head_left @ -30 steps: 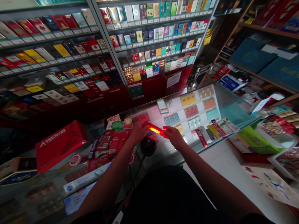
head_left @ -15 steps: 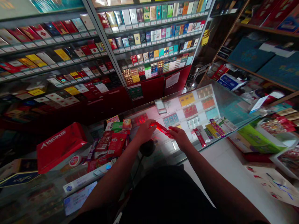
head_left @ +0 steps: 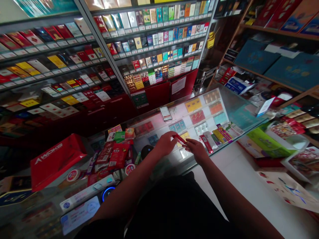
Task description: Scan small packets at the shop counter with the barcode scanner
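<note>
A glass counter [head_left: 239, 109] is set before shelves of packs [head_left: 154, 36]; over its middle a red pack [head_left: 179, 139] is held by both ends; the left hand [head_left: 165, 144] and right hand [head_left: 198, 149] are curled closed on it; contact with the glass cannot be judged; the pack is not yet laid down.

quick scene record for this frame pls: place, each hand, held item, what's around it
place: shop, glass counter with packs displayed under the glass
left hand: grip on one end of slim red box
right hand: grip on the other end
box position: over the counter glass, between both hands
to the left: pile of red packets, large red carton
to the right: slim boxes lying on the counter
behind: wall shelves lined with packs
</note>
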`<state>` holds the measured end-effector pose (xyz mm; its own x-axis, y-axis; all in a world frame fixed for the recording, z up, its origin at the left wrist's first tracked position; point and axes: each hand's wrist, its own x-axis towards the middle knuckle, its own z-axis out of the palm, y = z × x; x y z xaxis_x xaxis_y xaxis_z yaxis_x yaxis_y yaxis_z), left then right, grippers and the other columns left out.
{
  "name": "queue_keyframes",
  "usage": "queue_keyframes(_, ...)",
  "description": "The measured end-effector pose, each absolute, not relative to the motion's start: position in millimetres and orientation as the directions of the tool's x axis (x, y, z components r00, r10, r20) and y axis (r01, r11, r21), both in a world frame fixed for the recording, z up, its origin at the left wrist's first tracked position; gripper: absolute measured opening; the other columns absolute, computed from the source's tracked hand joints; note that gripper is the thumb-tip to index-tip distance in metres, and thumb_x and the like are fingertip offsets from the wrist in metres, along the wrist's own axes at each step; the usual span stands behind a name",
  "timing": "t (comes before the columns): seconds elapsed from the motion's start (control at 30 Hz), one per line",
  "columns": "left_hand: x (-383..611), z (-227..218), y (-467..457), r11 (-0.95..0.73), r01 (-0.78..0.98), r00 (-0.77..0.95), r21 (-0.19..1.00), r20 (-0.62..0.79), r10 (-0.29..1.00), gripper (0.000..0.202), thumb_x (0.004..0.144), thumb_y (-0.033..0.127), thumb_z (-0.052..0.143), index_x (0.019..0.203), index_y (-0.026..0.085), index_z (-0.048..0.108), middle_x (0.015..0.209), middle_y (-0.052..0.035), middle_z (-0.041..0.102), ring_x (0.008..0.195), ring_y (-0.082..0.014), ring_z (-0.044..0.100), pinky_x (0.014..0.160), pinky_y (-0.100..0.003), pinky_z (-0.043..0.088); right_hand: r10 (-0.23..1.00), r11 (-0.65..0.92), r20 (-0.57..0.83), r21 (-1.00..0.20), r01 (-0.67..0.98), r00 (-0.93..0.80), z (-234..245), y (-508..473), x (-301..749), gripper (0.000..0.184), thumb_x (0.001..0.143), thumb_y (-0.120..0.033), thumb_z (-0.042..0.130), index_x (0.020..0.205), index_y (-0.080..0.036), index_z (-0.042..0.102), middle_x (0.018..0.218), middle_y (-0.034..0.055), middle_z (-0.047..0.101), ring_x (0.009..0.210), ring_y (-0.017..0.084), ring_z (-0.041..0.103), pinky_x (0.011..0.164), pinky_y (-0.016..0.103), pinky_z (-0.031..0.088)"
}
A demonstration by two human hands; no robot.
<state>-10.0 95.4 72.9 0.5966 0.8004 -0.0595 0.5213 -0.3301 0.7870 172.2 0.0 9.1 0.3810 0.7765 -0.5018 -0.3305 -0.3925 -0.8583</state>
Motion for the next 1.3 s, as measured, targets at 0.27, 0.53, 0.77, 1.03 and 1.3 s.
queue_keyframes(0.27, 40.0, 51.0, 77.4, -0.410, 0.538, 0.685, 0.736, -0.098, 0.722, 0.035, 0.094, 0.023, 0.052, 0.123, 0.017, 0.071, 0.130, -0.0101, 0.072, 0.122, -0.0239, 0.065, 0.113, -0.037, 0.047, 0.718, -0.416, -0.518, -0.855, -0.310, 0.465, -11.6, -27.6, 205.4, 0.043, 0.072, -0.034, 0.081, 0.107, -0.011, 0.072, 0.088, 0.0131, 0.078, 0.079, 0.021, 0.075, 0.064, 0.027, 0.053)
queue_keyframes(0.53, 87.8, 14.0, 74.4, -0.386, 0.537, 0.732, 0.750, -0.187, 0.655, 0.032, 0.094, 0.025, 0.053, 0.119, 0.017, 0.073, 0.128, -0.0088, 0.074, 0.122, -0.0235, 0.066, 0.111, -0.035, 0.048, 0.628, -0.448, -0.546, -0.836, -0.316, 0.554, -23.7, -52.9, 236.7, 0.038, 0.066, -0.036, 0.082, 0.096, -0.014, 0.073, 0.073, 0.0075, 0.075, 0.069, 0.021, 0.071, 0.058, 0.028, 0.050)
queue_keyframes(0.77, 116.9, -18.4, 79.3, -0.360, 0.576, 0.730, 0.734, -0.263, 0.631, 0.037, 0.096, 0.026, 0.051, 0.128, 0.020, 0.067, 0.140, -0.0062, 0.069, 0.129, -0.0224, 0.063, 0.115, -0.035, 0.045, 0.580, -0.458, -0.567, -0.821, -0.341, 0.586, -25.5, -66.7, 251.0, 0.040, 0.067, -0.036, 0.080, 0.100, -0.014, 0.073, 0.079, 0.0080, 0.077, 0.073, 0.021, 0.072, 0.061, 0.029, 0.051)
queue_keyframes(1.03, 140.4, -32.3, 81.6, -0.332, 0.572, 0.739, 0.750, -0.294, 0.607, 0.038, 0.097, 0.026, 0.050, 0.130, 0.021, 0.067, 0.138, -0.0069, 0.070, 0.127, -0.0230, 0.065, 0.112, -0.036, 0.048, 0.551, -0.469, -0.581, -0.809, -0.354, 0.598, -20.2, -70.0, 262.9, 0.040, 0.068, -0.036, 0.079, 0.100, -0.013, 0.074, 0.082, 0.0089, 0.077, 0.076, 0.022, 0.073, 0.064, 0.030, 0.053)
queue_keyframes(1.3, 137.1, -12.9, 72.6, -0.336, 0.604, 0.711, 0.723, -0.299, 0.636, 0.043, 0.096, 0.028, 0.051, 0.137, 0.019, 0.062, 0.147, -0.0114, 0.064, 0.136, -0.0265, 0.059, 0.115, -0.041, 0.046, 0.580, -0.489, -0.541, -0.829, -0.272, 0.609, -23.5, -79.0, 273.4, 0.048, 0.063, -0.047, 0.081, 0.097, -0.015, 0.074, 0.087, 0.0107, 0.078, 0.082, 0.025, 0.074, 0.065, 0.032, 0.054)
